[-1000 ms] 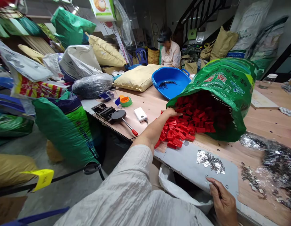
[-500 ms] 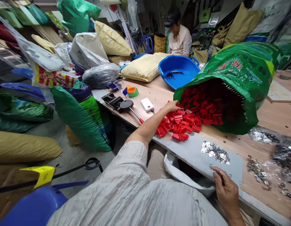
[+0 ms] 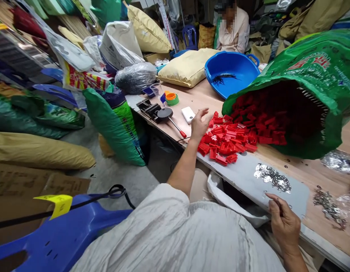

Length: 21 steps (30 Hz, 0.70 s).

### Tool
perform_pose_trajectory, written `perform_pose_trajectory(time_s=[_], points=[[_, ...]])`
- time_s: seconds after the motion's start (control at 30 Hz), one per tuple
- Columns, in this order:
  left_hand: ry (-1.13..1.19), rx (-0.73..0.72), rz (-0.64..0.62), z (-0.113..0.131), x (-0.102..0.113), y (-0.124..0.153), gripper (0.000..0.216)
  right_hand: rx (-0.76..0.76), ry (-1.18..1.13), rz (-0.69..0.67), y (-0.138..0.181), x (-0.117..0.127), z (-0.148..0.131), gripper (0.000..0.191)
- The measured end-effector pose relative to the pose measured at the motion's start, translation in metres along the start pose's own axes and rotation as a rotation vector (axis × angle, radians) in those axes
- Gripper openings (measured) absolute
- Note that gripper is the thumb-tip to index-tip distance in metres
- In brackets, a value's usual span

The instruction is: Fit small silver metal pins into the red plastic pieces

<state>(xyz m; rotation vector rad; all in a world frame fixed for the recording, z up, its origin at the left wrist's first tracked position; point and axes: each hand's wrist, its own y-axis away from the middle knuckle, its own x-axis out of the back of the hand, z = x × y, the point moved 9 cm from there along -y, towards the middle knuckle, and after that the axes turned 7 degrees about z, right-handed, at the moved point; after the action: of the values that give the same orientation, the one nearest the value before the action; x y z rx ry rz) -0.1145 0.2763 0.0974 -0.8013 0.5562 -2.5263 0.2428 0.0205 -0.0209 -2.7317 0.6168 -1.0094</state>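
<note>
A heap of small red plastic pieces (image 3: 228,139) spills from the mouth of a big green sack (image 3: 305,75) lying on its side on the wooden table (image 3: 197,100). My left hand (image 3: 199,124) is stretched out at the left edge of the heap, fingers spread, holding nothing. My right hand (image 3: 284,223) rests at the near edge of a grey board (image 3: 243,175), fingers curled together; what they hold, if anything, is hidden. A small pile of shiny metal bits (image 3: 273,177) lies on the board just above that hand.
A white device (image 3: 188,114), a black tool with a red handle (image 3: 171,117) and tape rolls (image 3: 172,99) lie left of the heap. A blue basin (image 3: 234,68) stands behind. Sacks crowd the floor at left. Another person (image 3: 233,24) sits beyond the table. More metal bits (image 3: 329,206) lie at right.
My left hand has drawn back from the sack's mouth to the left edge of the red heap and spread open. The view has tilted down and left. My right hand stays put.
</note>
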Motion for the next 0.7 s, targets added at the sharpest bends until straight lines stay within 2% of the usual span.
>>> perform_pose_trajectory(time_s=[0.07,0.1,0.13,0.27,0.33,0.4,0.53,0.7], points=[[-0.024,0.023,0.298,-0.006,0.039,0.040,0.032,0.001,0.012,0.002,-0.001,0.001,0.000,0.044],[-0.049,0.028,0.355,-0.010,0.049,0.061,0.030,0.004,0.015,0.000,-0.001,0.001,0.000,0.045],[-0.061,0.026,0.360,-0.016,0.054,0.080,0.029,0.005,0.018,-0.001,-0.001,0.001,0.000,0.046],[-0.154,0.070,0.338,-0.052,0.069,0.127,0.027,-0.005,0.050,-0.005,-0.002,0.003,0.000,0.049],[-0.223,0.084,0.340,-0.068,0.079,0.135,0.027,-0.008,0.071,0.012,-0.002,0.004,0.001,0.051],[-0.255,0.071,0.281,-0.078,0.081,0.137,0.034,-0.011,0.088,0.029,-0.002,0.006,0.001,0.053],[-0.270,0.049,0.080,-0.084,0.066,0.137,0.064,-0.015,0.100,0.032,-0.003,0.007,0.002,0.054],[-0.329,0.104,-0.033,-0.078,0.045,0.138,0.064,-0.019,0.066,0.040,-0.003,0.006,0.000,0.053]])
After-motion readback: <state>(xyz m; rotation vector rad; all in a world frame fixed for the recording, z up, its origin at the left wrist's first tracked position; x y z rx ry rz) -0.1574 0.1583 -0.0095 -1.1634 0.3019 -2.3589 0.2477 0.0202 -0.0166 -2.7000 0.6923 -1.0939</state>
